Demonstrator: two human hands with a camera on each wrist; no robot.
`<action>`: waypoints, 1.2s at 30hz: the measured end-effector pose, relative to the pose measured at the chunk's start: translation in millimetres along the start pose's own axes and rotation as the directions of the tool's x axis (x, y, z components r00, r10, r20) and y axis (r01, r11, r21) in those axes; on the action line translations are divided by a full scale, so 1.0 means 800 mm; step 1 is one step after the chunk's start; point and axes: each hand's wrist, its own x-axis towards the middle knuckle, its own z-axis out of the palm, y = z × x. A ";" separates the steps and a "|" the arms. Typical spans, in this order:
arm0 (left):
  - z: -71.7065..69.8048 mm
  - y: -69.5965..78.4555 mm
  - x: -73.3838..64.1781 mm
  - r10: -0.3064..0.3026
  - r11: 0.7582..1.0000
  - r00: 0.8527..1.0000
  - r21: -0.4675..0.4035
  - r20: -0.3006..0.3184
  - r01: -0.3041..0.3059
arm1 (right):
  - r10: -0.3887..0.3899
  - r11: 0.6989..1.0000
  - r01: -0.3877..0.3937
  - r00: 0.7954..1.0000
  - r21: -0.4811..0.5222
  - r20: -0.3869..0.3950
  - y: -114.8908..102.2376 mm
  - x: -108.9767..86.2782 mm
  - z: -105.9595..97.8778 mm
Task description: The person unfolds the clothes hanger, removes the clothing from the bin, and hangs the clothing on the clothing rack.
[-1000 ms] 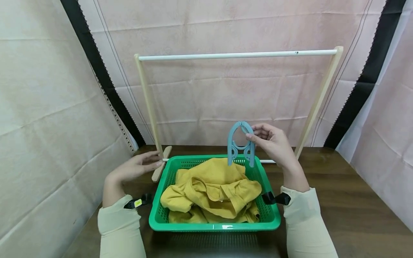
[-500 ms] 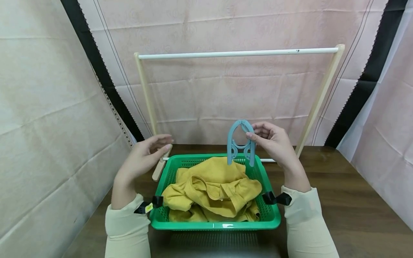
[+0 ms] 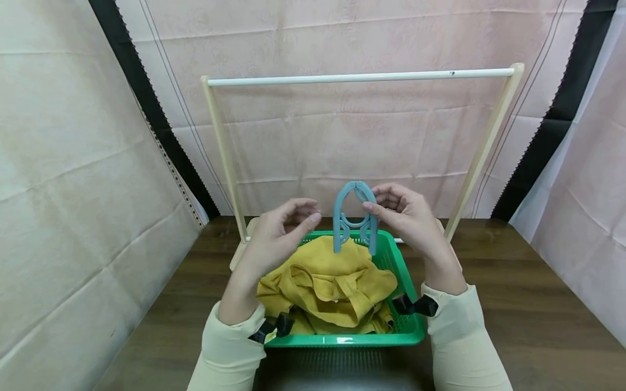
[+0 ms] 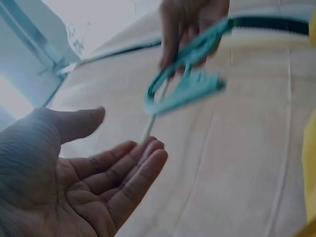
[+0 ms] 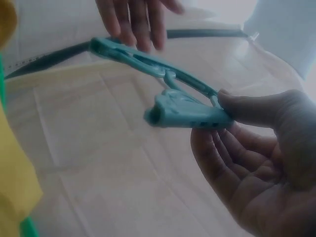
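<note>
R hand [image 3: 411, 222] pinches folded blue hanger [image 5: 182, 114] by one side, approx. over far edge of green basket [image 3: 344, 340] w/ yellow cloth [image 3: 327, 285] inside. L hand [image 3: 279, 233] nr hanger, apart from it, thumb & fingers spread.

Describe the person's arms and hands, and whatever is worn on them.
The left sleeve and right sleeve are pale and faintly green, ending short of the hands. Black shows at both cuffs: a left strap beside a small yellow-green patch, and a right strap. The left hand and right hand wear no gloves.
</note>
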 end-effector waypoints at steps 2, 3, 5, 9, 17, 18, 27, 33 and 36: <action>0.010 0.005 0.000 0.003 1.000 1.000 -0.014 0.024 -0.003 | -0.011 1.000 0.010 1.000 0.012 0.010 -0.003 -0.001 0.004; 0.013 0.006 0.000 0.004 1.000 0.999 -0.015 0.033 -0.003 | -0.016 1.000 0.016 1.000 0.020 0.015 -0.005 -0.002 0.006; 0.019 0.008 0.000 0.001 1.000 0.999 -0.023 0.045 0.000 | -0.021 0.999 0.020 0.999 0.035 0.027 -0.009 -0.003 0.009; 0.022 0.011 0.000 -0.015 0.999 0.999 -0.028 0.043 0.016 | -0.029 0.998 0.026 0.998 0.053 0.048 -0.015 -0.005 0.016; 0.018 0.009 -0.001 -0.029 0.998 0.999 -0.052 0.014 0.029 | 0.003 0.998 -0.012 0.986 0.055 0.166 -0.013 -0.007 0.018; 0.017 0.009 -0.001 -0.027 0.998 1.000 -0.049 0.011 0.027 | 0.009 0.999 -0.019 0.982 0.047 0.188 -0.012 -0.007 0.018; 0.011 0.003 0.001 -0.007 0.999 1.000 -0.040 -0.019 0.006 | 0.005 1.000 0.002 0.968 -0.028 0.253 -0.007 -0.006 0.016; 0.009 0.002 0.001 -0.012 0.999 1.000 -0.034 -0.015 0.011 | -0.003 0.999 0.013 0.970 -0.042 0.241 -0.009 -0.007 0.015; 0.006 0.001 0.000 -0.015 1.000 1.000 -0.017 -0.018 0.015 | -0.004 0.999 0.015 0.972 -0.044 0.233 -0.010 -0.007 0.014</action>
